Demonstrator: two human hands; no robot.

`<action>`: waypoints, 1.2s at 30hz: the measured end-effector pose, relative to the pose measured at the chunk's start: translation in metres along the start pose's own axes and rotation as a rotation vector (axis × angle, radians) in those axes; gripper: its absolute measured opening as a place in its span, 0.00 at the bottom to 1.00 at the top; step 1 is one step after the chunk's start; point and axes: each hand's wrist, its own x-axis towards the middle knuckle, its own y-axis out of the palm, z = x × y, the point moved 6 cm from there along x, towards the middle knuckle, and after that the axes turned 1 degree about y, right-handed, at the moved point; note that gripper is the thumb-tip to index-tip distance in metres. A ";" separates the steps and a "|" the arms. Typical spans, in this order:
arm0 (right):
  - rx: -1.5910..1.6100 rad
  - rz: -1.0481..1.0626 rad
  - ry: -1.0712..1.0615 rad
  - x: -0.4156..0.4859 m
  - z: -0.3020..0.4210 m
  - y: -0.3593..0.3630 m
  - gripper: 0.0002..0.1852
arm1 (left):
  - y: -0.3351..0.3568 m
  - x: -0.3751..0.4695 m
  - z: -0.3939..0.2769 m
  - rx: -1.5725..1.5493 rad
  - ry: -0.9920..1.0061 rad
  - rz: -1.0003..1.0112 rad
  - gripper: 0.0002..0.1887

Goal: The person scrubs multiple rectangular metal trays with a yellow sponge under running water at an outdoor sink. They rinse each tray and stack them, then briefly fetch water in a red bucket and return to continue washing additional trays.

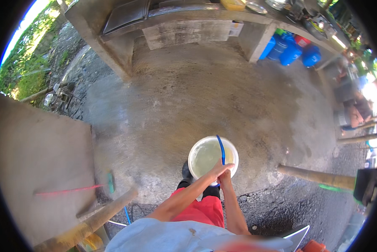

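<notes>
A round white bucket (193,157) of cloudy water is in front of my legs, its far edge toward the middle of the view. A curved blue handle (221,146) crosses over the bucket's right part. My left hand (220,169) closes around this handle, one finger or thumb stretched to the right. Just below it, my right hand (225,176) is closed at the same handle, touching the left. Both wrists partly cover the near rim, and the lower part of the handle is mostly hidden.
Wet concrete floor (182,94) spreads ahead, below a concrete counter (188,15). Blue containers (291,52) stand under it at right. Bamboo posts rise at left (90,223) and right (314,174). A green-headed broom or brush (111,182) is beside the low left wall (43,151).
</notes>
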 end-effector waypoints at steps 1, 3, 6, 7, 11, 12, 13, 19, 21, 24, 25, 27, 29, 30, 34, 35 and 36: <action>0.036 0.052 0.015 0.025 0.000 0.008 0.13 | -0.012 0.014 -0.008 -0.023 -0.022 -0.039 0.44; 0.051 0.055 0.106 0.076 -0.008 0.016 0.13 | -0.035 0.049 -0.016 -0.045 -0.110 -0.089 0.42; 0.098 0.090 0.080 0.153 -0.014 0.030 0.13 | -0.071 0.106 -0.032 0.001 0.047 -0.165 0.38; 0.061 0.087 0.097 0.176 -0.019 0.032 0.12 | -0.078 0.124 -0.026 -0.046 -0.002 -0.133 0.36; -0.125 0.209 -0.001 0.254 -0.023 0.041 0.09 | -0.105 0.199 -0.022 -0.132 0.020 -0.194 0.33; -0.177 0.265 -0.075 0.268 -0.020 0.045 0.09 | -0.111 0.213 -0.020 -0.144 0.009 -0.199 0.33; -0.200 0.198 0.027 0.283 -0.028 0.041 0.08 | -0.116 0.226 -0.017 -0.155 -0.002 -0.201 0.33; -0.062 0.168 0.052 0.334 -0.038 0.053 0.03 | -0.139 0.294 0.011 -0.240 -0.046 -0.212 0.30; -0.262 0.039 -0.043 0.337 -0.028 0.053 0.05 | -0.146 0.304 0.015 -0.318 -0.028 -0.239 0.29; -0.901 0.061 -0.066 0.329 -0.006 0.070 0.16 | -0.159 0.295 -0.008 0.117 0.020 -0.351 0.34; -0.995 0.130 -0.118 0.326 0.006 0.084 0.17 | -0.166 0.285 -0.025 0.280 0.046 -0.434 0.36; -0.948 0.260 -0.275 0.318 0.040 0.115 0.19 | -0.175 0.259 -0.070 0.467 0.132 -0.513 0.38; -0.807 0.380 -0.485 0.315 0.084 0.154 0.20 | -0.192 0.234 -0.123 0.529 0.236 -0.511 0.40; -0.716 0.447 -0.564 0.317 0.106 0.177 0.21 | -0.206 0.224 -0.149 0.505 0.263 -0.540 0.38; -0.511 0.529 -0.335 0.354 0.180 0.250 0.19 | -0.271 0.198 -0.244 0.302 0.393 -0.372 0.32; -0.643 0.385 -0.294 0.364 0.198 0.258 0.19 | -0.285 0.194 -0.259 0.315 0.359 -0.314 0.32; -0.817 0.203 -0.193 0.376 0.219 0.262 0.20 | -0.304 0.194 -0.280 0.338 0.335 -0.269 0.32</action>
